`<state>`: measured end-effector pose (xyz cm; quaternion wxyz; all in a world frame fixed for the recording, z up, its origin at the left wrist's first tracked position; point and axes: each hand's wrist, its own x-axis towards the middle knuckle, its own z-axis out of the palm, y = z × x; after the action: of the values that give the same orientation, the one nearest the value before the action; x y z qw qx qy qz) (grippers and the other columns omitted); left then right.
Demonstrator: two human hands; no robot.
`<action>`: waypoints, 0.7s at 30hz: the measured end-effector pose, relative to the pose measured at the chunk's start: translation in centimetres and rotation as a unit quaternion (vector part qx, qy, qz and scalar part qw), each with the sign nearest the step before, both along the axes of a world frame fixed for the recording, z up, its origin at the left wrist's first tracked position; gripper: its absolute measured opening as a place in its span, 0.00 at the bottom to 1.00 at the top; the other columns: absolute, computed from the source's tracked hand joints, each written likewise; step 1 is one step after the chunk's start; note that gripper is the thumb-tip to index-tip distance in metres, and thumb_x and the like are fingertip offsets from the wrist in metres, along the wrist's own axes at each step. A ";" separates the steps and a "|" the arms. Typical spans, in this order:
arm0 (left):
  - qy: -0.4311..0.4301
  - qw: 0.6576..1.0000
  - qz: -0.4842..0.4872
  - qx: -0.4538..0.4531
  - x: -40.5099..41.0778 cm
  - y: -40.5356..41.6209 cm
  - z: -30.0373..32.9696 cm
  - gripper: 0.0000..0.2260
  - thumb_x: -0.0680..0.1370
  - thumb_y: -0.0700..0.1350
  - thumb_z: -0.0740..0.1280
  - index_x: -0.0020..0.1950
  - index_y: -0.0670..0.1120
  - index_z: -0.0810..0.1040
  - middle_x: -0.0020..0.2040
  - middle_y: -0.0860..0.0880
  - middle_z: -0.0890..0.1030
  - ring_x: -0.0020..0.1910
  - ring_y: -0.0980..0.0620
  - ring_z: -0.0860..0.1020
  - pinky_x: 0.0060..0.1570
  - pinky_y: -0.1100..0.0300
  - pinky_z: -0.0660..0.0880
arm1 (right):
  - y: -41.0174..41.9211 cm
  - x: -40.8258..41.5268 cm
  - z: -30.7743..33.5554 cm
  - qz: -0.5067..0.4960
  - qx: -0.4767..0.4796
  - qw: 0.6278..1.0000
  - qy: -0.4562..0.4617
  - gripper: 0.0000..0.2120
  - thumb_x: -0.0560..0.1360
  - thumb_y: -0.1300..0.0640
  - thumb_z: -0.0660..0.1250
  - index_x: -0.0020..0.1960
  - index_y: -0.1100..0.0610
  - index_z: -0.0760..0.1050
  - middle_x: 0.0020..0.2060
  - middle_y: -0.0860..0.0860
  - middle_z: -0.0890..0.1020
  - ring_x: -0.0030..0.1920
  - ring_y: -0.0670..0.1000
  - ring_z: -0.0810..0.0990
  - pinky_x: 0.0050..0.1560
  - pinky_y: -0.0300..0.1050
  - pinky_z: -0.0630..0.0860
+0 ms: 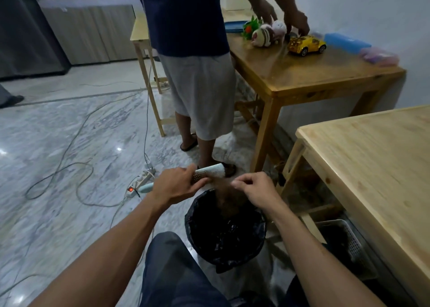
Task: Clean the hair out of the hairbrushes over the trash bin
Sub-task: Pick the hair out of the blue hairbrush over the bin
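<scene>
My left hand [176,185] grips a round, pale mint hairbrush [210,171] around its barrel, held level above the far rim of the trash bin [193,227]. The brush's handle end pokes out to the left of the hand. A tuft of brown hair [229,195] hangs from the brush down into the bin, which is lined with a black bag. My right hand [253,190] pinches this hair between thumb and fingers, just right of the brush. The bin stands on the floor between my knees.
Another person stands just beyond the bin at a wooden table [309,76] with toys on it. A light wooden table [377,158] is at my right, a grey basket [344,239] beneath it. A power strip [139,183] and cables lie on the marble floor to the left.
</scene>
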<state>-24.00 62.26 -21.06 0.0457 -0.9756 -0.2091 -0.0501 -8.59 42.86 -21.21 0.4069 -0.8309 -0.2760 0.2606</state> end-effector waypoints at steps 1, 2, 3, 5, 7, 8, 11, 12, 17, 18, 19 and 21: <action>0.013 1.000 0.003 -0.004 -0.7 0.7 -0.4 0.29 0.76 0.73 0.48 0.47 0.48 0.69 0.38 0.47 0.81 0.33 0.44 0.79 0.33 0.54 0.73 | -0.7 0.4 0.1 -0.003 -0.019 1.000 -0.016 0.07 0.77 0.50 0.74 0.51 0.51 0.88 0.47 0.46 0.88 0.54 0.47 0.83 0.58 0.45 0.76; 0.019 1.000 0.021 -0.014 -1.7 1.6 -0.9 0.31 0.74 0.74 0.46 0.46 0.48 0.69 0.37 0.47 0.79 0.33 0.45 0.78 0.34 0.53 0.74 | -1.6 0.9 0.3 -0.018 -0.029 0.999 -0.028 0.06 0.77 0.51 0.74 0.51 0.51 0.88 0.48 0.47 0.88 0.54 0.47 0.82 0.58 0.44 0.74; 0.014 0.998 0.046 -0.028 -2.7 2.7 -1.4 0.32 0.73 0.75 0.44 0.47 0.48 0.70 0.37 0.48 0.78 0.33 0.45 0.77 0.35 0.53 0.74 | -2.7 1.5 0.5 -0.040 -0.031 0.998 -0.029 0.06 0.78 0.53 0.73 0.52 0.53 0.87 0.49 0.48 0.87 0.55 0.48 0.82 0.58 0.44 0.73; 0.005 0.994 0.099 -0.051 -4.9 4.6 -2.4 0.35 0.73 0.75 0.46 0.53 0.47 0.74 0.37 0.49 0.75 0.33 0.47 0.75 0.35 0.53 0.74 | -4.9 2.9 0.4 -0.085 -0.038 0.996 -0.017 0.07 0.79 0.54 0.72 0.55 0.54 0.86 0.52 0.50 0.86 0.59 0.49 0.81 0.59 0.45 0.72; 0.007 0.992 0.110 -0.059 -5.6 4.9 -2.9 0.35 0.75 0.74 0.49 0.57 0.46 0.76 0.35 0.49 0.73 0.32 0.48 0.74 0.35 0.54 0.75 | -5.7 3.4 0.1 -0.071 -0.060 0.996 -0.016 0.09 0.80 0.52 0.70 0.57 0.53 0.85 0.57 0.50 0.85 0.62 0.50 0.80 0.60 0.45 0.72; 0.006 0.993 0.103 -0.066 -5.1 4.3 -2.8 0.36 0.74 0.76 0.48 0.54 0.47 0.76 0.35 0.49 0.74 0.32 0.48 0.74 0.35 0.53 0.76 | -5.5 3.3 0.0 -0.041 -0.062 0.997 -0.013 0.11 0.81 0.50 0.68 0.60 0.51 0.84 0.59 0.50 0.84 0.64 0.50 0.79 0.61 0.46 0.72; -0.004 0.992 0.072 -0.106 -2.5 1.9 -2.6 0.38 0.69 0.80 0.40 0.43 0.48 0.71 0.34 0.46 0.77 0.32 0.45 0.77 0.36 0.49 0.78 | -3.4 1.4 -0.3 0.038 -0.042 0.998 -0.004 0.24 0.80 0.38 0.64 0.72 0.47 0.75 0.70 0.49 0.77 0.72 0.52 0.73 0.67 0.49 0.71; -0.002 0.991 0.065 -0.118 -1.5 1.0 -2.3 0.37 0.70 0.80 0.41 0.42 0.48 0.70 0.33 0.46 0.77 0.32 0.45 0.77 0.36 0.49 0.78 | -2.6 0.8 -0.4 0.047 -0.034 0.998 0.008 0.30 0.78 0.34 0.65 0.75 0.46 0.72 0.72 0.48 0.75 0.73 0.52 0.72 0.69 0.49 0.70; -0.029 0.974 0.062 -0.218 1.4 -2.1 -1.0 0.27 0.76 0.74 0.52 0.37 0.51 0.66 0.32 0.50 0.73 0.30 0.50 0.72 0.32 0.53 0.64 | -0.3 -0.6 -1.4 0.045 -0.021 0.999 0.016 0.21 0.73 0.41 0.76 0.60 0.50 0.84 0.49 0.44 0.87 0.51 0.42 0.83 0.55 0.41 0.77; -0.030 0.967 0.064 -0.245 1.4 -2.0 -0.9 0.26 0.78 0.72 0.53 0.37 0.51 0.67 0.32 0.50 0.74 0.31 0.51 0.72 0.32 0.53 0.63 | -0.2 -0.3 -1.8 0.023 -0.018 1.000 0.002 0.12 0.74 0.46 0.76 0.53 0.51 0.87 0.43 0.44 0.88 0.46 0.42 0.84 0.53 0.42 0.78; -0.033 0.960 0.067 -0.271 1.2 -1.7 -0.8 0.26 0.78 0.71 0.54 0.37 0.50 0.68 0.32 0.49 0.74 0.31 0.50 0.73 0.32 0.53 0.63 | -0.2 0.0 -2.1 -0.006 -0.015 1.000 -0.004 0.07 0.76 0.49 0.75 0.49 0.52 0.88 0.38 0.45 0.88 0.43 0.43 0.85 0.52 0.44 0.80; -0.037 0.944 0.083 -0.317 0.4 -0.8 -1.0 0.29 0.78 0.72 0.53 0.36 0.47 0.70 0.32 0.49 0.75 0.33 0.45 0.76 0.33 0.53 0.65 | -0.9 0.8 -2.4 -0.056 -0.028 0.998 -0.002 0.05 0.76 0.52 0.75 0.48 0.52 0.89 0.36 0.45 0.88 0.42 0.43 0.85 0.52 0.44 0.81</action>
<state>-23.64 61.51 -22.06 -0.2694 -0.9162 -0.2962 -0.0137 -7.82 42.00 -23.58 0.3970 -0.8565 -0.2229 0.2432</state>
